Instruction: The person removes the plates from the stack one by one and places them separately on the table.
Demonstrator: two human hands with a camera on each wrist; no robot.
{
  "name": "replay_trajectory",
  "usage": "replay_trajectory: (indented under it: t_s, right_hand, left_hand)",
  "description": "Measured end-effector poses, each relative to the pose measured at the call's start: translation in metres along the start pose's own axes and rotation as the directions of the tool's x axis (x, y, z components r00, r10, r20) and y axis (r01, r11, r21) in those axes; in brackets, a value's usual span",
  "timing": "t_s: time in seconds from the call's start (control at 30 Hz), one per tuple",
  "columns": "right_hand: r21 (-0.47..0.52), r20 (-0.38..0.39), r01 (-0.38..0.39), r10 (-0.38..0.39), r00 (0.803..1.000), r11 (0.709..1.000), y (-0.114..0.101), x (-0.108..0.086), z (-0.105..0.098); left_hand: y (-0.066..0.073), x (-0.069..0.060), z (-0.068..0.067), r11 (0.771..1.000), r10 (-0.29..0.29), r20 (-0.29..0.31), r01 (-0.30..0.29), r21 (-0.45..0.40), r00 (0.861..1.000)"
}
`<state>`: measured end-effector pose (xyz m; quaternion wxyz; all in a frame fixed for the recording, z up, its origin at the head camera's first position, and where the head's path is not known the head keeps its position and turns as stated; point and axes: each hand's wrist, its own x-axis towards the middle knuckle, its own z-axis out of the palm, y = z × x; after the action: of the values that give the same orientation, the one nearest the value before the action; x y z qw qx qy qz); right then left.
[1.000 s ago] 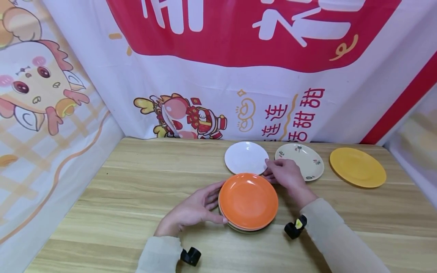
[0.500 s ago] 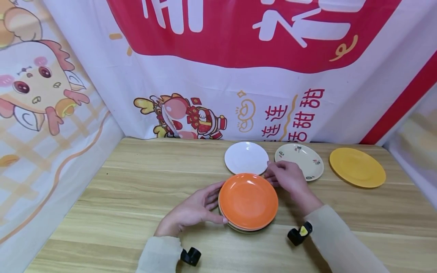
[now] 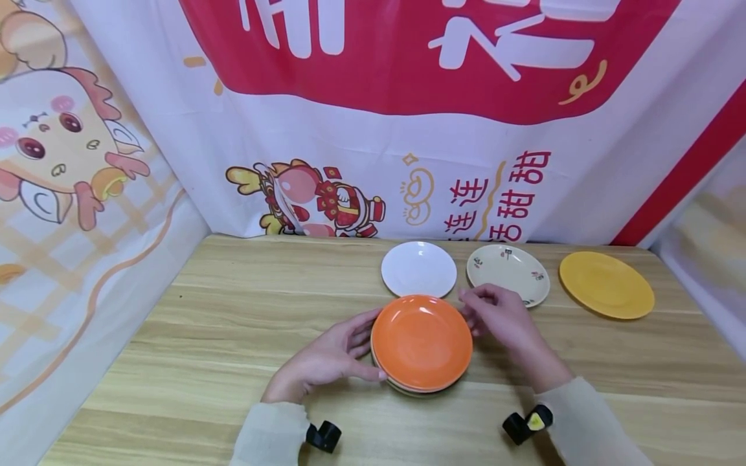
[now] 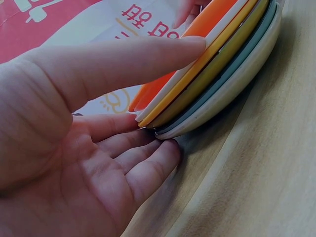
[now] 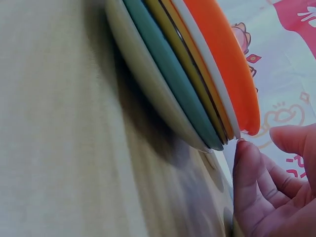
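Observation:
An orange plate [image 3: 422, 343] tops a stack of several plates on the table. Under it, the left wrist view shows the rims of a white plate, a yellow plate, an olive plate [image 4: 217, 68], a teal plate and a cream plate [image 4: 237, 94] at the bottom. My left hand [image 3: 331, 357] lies along the stack's left side, its straight thumb against the rims and its fingertips at the lower edge. At the far right side is my right hand [image 3: 500, 317], fingers loosely bent, with a fingertip at or very close to the rims in the right wrist view.
Behind the stack, a white plate [image 3: 419, 269], a cream patterned plate [image 3: 513, 272] and a yellow plate [image 3: 606, 285] lie in a row along the back of the wooden table [image 3: 233, 310]. A printed cloth [image 3: 326, 129] hangs behind them.
My right hand has moved toward me and slightly right along the stack's edge, away from the white plate behind. The left hand and the stack stay in place.

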<state>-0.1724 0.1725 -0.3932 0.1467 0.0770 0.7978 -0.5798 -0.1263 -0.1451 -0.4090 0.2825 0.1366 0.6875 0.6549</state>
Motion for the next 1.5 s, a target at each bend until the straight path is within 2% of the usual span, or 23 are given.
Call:
replay_trajectory:
  t_s: [0.2, 0.43, 0.8, 1.03, 1.27, 1.5]
  right_hand:
    - [-0.032, 0.012, 0.002, -0.001, 1.0, 0.999, 0.008, -0.012, 0.002]
    - [-0.085, -0.031, 0.008, -0.011, 0.999, 0.996, 0.017, -0.021, 0.01]
    - [-0.006, -0.028, 0.017, -0.017, 0.999, 1.0, 0.027, -0.024, 0.016]
    - [0.0, -0.042, -0.003, 0.003, 0.999, 1.0, 0.031, -0.024, 0.018]
    - [0.033, -0.045, 0.012, -0.01, 0.999, 0.999, 0.035, -0.028, 0.017]
    - [0.04, -0.061, -0.015, 0.018, 0.998, 0.999, 0.034, -0.032, 0.017]
  left_hand:
    - [0.0, 0.0, -0.001, 1.0, -0.006, 0.002, 0.006, -0.001, 1.0]
    - [0.0, 0.001, -0.001, 1.0, 0.002, 0.003, -0.002, 0.002, 1.0]
    - [-0.003, -0.002, -0.001, 1.0, -0.002, -0.015, 0.002, 0.0, 1.0]
    - [-0.003, -0.002, -0.001, 1.0, -0.003, -0.017, 0.003, -0.007, 1.0]
    - [-0.002, -0.001, -0.001, 1.0, -0.009, -0.015, 0.009, -0.003, 1.0]
    - [0.0, -0.002, 0.0, 1.0, -0.004, -0.007, 0.004, 0.008, 1.0]
